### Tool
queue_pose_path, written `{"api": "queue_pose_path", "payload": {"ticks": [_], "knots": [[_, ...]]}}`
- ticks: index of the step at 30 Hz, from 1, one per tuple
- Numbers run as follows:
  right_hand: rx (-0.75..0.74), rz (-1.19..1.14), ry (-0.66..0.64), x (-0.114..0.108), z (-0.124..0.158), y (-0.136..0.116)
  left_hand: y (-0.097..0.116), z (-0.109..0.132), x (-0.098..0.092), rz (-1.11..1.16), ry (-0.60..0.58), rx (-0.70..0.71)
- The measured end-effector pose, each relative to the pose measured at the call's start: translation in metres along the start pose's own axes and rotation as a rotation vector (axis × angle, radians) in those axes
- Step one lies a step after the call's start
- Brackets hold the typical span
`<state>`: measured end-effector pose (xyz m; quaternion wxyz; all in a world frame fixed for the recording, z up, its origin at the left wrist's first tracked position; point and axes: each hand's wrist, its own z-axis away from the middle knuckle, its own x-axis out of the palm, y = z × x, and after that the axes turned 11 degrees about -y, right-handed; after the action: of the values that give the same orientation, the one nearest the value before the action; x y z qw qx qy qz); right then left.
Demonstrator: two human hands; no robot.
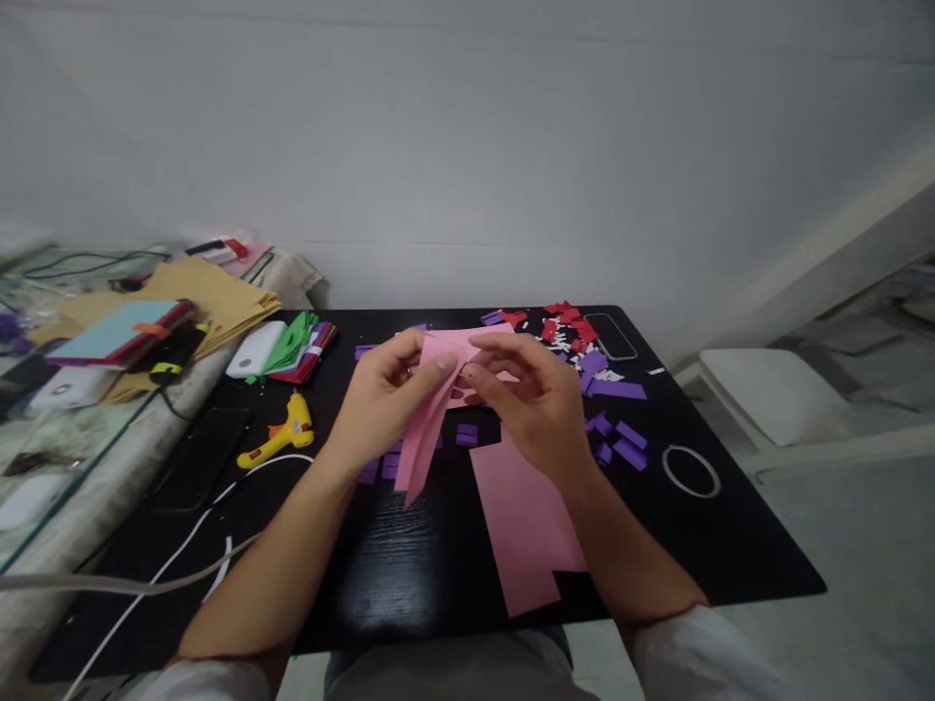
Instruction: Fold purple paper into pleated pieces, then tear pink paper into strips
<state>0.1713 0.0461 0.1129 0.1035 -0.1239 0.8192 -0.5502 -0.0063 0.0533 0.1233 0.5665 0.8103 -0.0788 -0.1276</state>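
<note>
Folded pink paper [422,443] hangs from my left hand [394,385], pinched between thumb and fingers above the black table. Close on its right, my right hand [522,394] has its thumb and fingertips near the paper's edge; whatever lies between those fingertips is too small to make out. Behind both hands is another pink piece [478,341], partly covered by them. A larger pink sheet [522,526] rests on the table below my right hand and is partly hidden by my forearm. Small purple pieces [467,434] lie around and under the hands.
A yellow glue gun [281,434], green felt [293,341] and white cables [191,531] are on the left. Red scraps [566,323], purple strips [629,446] and a pale ring [691,472] lie on the right. The black table [409,574] has its front edge near my lap.
</note>
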Motion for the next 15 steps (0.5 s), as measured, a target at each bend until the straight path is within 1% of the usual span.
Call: {"api": "queue_pose_path", "payload": {"ticks": [2,6,11,15], "knots": [[-0.041,0.044,-0.004,-0.0028,-0.0010,-0.0001,0.0015,0.0005,0.0004,0.061,-0.044,-0.028],[-0.098,0.074,-0.059,-0.0071,-0.0018,-0.0015,0.0037,0.0013,-0.0001,0.153,-0.190,-0.104],[-0.121,0.170,-0.085,-0.0096,-0.0006,-0.0047,0.0011,0.0023,-0.0026,0.123,-0.271,-0.140],[-0.172,0.212,-0.140,-0.0103,-0.0018,-0.0053,-0.0026,0.0032,-0.0027,0.072,-0.343,-0.145]]}}
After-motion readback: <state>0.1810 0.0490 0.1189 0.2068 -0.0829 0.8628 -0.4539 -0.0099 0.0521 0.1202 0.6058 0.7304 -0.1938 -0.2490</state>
